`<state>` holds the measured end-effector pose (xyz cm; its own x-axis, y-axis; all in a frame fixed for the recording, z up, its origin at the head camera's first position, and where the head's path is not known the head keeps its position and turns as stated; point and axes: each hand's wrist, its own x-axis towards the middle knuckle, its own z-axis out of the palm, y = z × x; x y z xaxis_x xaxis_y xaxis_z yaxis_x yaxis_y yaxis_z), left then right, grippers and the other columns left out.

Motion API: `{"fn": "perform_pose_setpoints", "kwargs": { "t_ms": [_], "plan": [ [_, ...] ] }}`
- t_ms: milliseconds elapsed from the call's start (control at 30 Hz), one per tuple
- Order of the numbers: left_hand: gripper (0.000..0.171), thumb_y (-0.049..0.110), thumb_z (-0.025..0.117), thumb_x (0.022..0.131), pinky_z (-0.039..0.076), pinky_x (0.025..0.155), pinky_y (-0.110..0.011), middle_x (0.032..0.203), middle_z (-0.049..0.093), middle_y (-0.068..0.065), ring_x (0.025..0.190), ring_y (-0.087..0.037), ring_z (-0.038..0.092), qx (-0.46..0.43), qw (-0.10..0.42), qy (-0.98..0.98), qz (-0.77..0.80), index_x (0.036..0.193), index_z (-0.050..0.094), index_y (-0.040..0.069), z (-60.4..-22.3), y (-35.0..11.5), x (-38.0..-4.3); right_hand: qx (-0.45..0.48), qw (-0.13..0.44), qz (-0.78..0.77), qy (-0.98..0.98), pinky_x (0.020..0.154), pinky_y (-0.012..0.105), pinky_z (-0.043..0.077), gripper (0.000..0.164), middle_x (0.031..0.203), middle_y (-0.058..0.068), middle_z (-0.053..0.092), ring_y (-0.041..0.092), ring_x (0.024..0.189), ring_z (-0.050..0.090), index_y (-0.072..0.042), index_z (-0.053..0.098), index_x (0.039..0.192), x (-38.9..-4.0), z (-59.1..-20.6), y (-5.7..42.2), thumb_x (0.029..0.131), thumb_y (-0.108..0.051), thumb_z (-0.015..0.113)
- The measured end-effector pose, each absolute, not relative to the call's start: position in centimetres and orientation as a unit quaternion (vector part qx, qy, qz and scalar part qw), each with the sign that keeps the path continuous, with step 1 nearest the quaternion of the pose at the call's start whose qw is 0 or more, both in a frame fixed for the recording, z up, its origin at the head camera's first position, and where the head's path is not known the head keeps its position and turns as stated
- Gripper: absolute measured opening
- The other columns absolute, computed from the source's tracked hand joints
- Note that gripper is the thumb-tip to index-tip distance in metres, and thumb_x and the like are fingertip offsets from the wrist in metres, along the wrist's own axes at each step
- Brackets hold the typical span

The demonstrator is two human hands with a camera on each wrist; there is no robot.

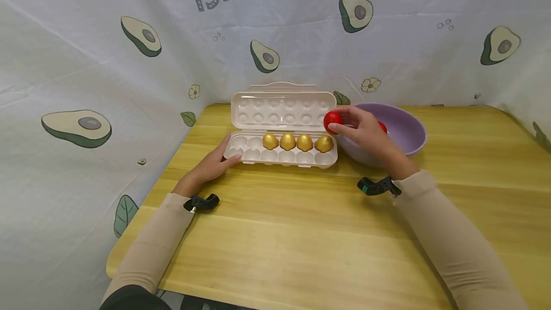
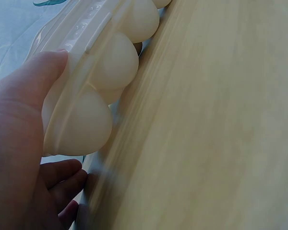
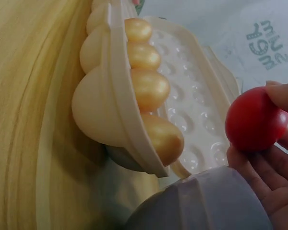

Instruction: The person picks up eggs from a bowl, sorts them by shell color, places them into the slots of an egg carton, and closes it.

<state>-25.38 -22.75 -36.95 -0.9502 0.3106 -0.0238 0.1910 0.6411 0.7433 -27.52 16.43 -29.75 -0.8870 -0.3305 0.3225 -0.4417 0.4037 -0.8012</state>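
An open cream plastic egg carton [image 1: 286,157] stands at the back of the table, its lid [image 1: 281,109] leaning up behind. Several gold eggs [image 1: 287,141] sit in its back row towards the right; the front row of cups is bare. My left hand [image 1: 212,162] holds the carton's left end, thumb over the front rim [image 2: 89,48]. Between the thumb and fingers of my right hand [image 1: 361,126] is a red egg [image 1: 332,122], held above the carton's right end and beside the purple bowl [image 1: 406,130]. The right wrist view shows this red egg [image 3: 256,120] clear of the carton.
More red [image 1: 382,127] shows inside the bowl, partly hidden by my right hand. The bowl stands against the carton's right end. A wooden table [image 1: 275,224] carries everything, and a white curtain [image 1: 193,56] with avocado prints hangs behind and to the left.
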Motion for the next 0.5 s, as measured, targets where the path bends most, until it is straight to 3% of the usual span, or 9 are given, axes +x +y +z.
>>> {"fn": "perform_pose_setpoints", "kwargs": {
  "t_ms": [333,500],
  "plan": [
    [0.078,0.042,0.047,0.092,0.01,0.109,-0.043,0.151,0.001,-0.005,0.136,-0.019,0.006,0.14,0.077,0.904,0.398,0.145,-0.006,0.019,-36.1,-22.4,-24.9,0.234,0.049,0.476,-0.846,0.085,0.031,0.047,0.045,0.11,0.002,0.06,0.017,0.099,0.059,-0.016,0.055,0.118,-29.7,-32.5,17.1,0.079,-0.035,0.068],
    [0.079,0.049,0.047,0.089,0.009,0.109,-0.042,0.15,0.0,0.005,0.135,-0.015,0.005,0.135,0.078,0.902,0.402,0.143,-0.007,0.029,-37.7,-23.0,-26.0,0.237,0.041,0.437,-0.867,0.086,0.036,0.047,0.049,0.109,-0.002,0.06,0.017,0.099,0.058,-0.02,0.056,0.118,-29.7,-32.8,17.2,0.077,-0.042,0.069]
  ]
}}
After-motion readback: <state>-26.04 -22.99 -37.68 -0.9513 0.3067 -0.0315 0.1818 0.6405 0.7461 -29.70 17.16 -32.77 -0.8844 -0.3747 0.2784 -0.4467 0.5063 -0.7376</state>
